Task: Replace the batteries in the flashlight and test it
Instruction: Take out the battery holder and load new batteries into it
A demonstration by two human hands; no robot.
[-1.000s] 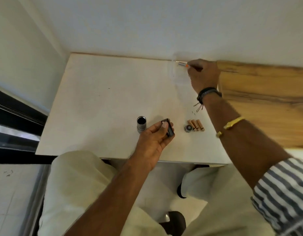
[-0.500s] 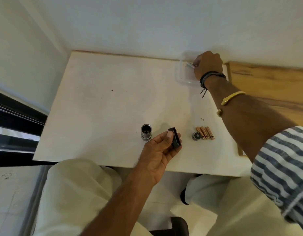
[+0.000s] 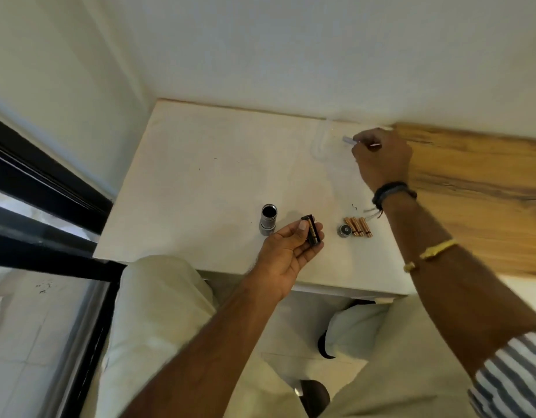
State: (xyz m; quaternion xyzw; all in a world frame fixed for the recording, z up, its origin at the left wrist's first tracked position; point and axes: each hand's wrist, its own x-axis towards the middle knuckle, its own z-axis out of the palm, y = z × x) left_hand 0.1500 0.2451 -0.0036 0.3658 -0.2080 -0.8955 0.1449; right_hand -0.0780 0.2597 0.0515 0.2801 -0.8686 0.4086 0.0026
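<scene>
The silver flashlight body (image 3: 268,219) stands upright on the white table (image 3: 206,176), its open end up. Just right of it my left hand (image 3: 288,251) holds a black battery holder (image 3: 402,233) between thumb and fingers. Further right lie the flashlight's end cap (image 3: 344,230) and three copper-coloured batteries (image 3: 358,227) side by side. At the back of the table my right hand (image 3: 381,158) pinches a small silvery battery (image 3: 349,140) over a clear plastic container (image 3: 321,143).
A wooden surface (image 3: 478,188) adjoins the table on the right. White walls close the back and left. A dark window frame (image 3: 43,188) runs along the left. My knees sit under the table's front edge.
My right hand has lifted slightly out of the clear container with a small battery pinched in its fingers. The left hand keeps the black holder in the same place.
</scene>
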